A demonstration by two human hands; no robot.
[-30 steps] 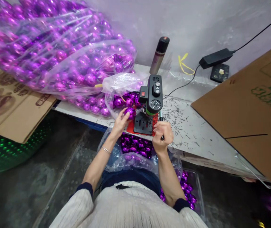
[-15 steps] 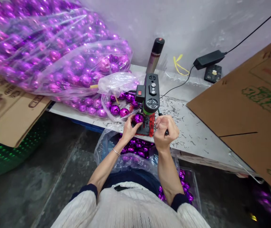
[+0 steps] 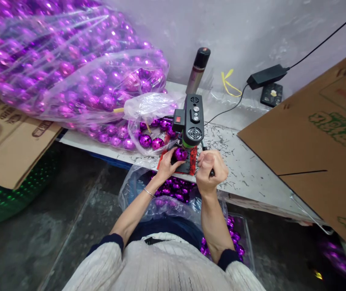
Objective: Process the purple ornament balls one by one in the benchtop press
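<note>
Cupped round the left side of a shiny purple faceted bauble point(image 3: 180, 154), my left hand point(image 3: 166, 166) has its thumb in front and its fingers behind. The bauble sits below the head of a small black benchtop press point(image 3: 195, 117), which has vents, buttons and a red switch. Wrapped in a fist, my right hand point(image 3: 211, 169) grips the press's black-ended lever handle point(image 3: 212, 172), to the right of the machine. Under the bauble lies the dark base of the press on a red mat point(image 3: 193, 161). The press head hides the bauble's top contact point.
A big clear bag point(image 3: 100, 76) of purple baubles fills the left. An open plastic bag point(image 3: 133, 190) with more baubles hangs below the table edge. Behind the press stands a spray can point(image 3: 197, 70). Cardboard box point(image 3: 312, 141) is at right; black scraps litter the white table point(image 3: 239, 161).
The bauble has shifted slightly right and toward me, and my left fingers have loosened a little around it. My right fist stays on the lever handle, almost unmoved.
</note>
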